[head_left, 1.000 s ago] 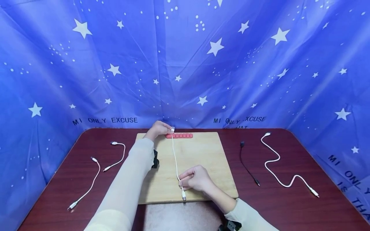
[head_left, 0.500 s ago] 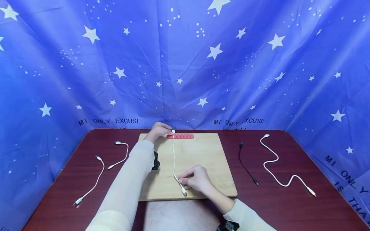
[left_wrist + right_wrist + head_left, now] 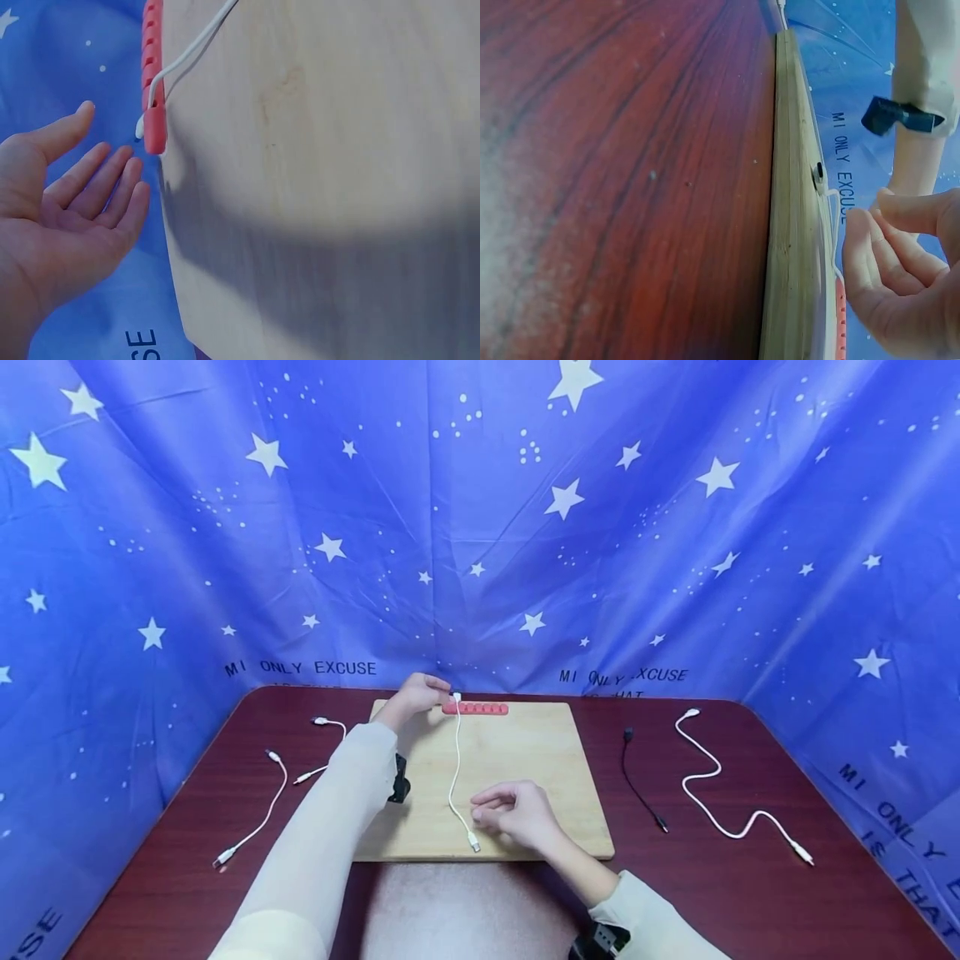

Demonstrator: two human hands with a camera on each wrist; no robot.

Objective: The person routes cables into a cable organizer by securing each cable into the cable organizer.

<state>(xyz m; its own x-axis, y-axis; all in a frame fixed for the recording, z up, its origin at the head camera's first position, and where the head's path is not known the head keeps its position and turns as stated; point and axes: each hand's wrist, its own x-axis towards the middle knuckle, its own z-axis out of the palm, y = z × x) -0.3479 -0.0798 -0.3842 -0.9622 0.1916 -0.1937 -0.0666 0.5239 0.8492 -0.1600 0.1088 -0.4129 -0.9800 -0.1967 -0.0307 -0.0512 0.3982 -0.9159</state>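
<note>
A white USB cable (image 3: 455, 756) runs down a wooden board (image 3: 532, 760) from a red slotted cable holder (image 3: 480, 708) at the far edge. Its upper end sits in the holder's end slot, the plug sticking out beyond the board. Beside that end, my left hand (image 3: 82, 217) has its fingers loosely spread, apart from cable and holder. Close to the board's near edge lies the cable's other plug (image 3: 820, 178). My right hand (image 3: 521, 814) is just to the right of this plug, thumb and fingertips extended with nothing between them.
Two short white cables lie on the dark red table (image 3: 172, 860) at left, one (image 3: 277, 793) nearer and one (image 3: 330, 722) partly behind my left sleeve. Right of the board are a black cable (image 3: 637, 789) and a longer wavy white cable (image 3: 705, 777). A blue starry cloth (image 3: 480, 527) hangs behind.
My right hand has let go of the cable's near end, which now lies on the board. My left fingers have come off the far plug. The head view has shifted slightly.
</note>
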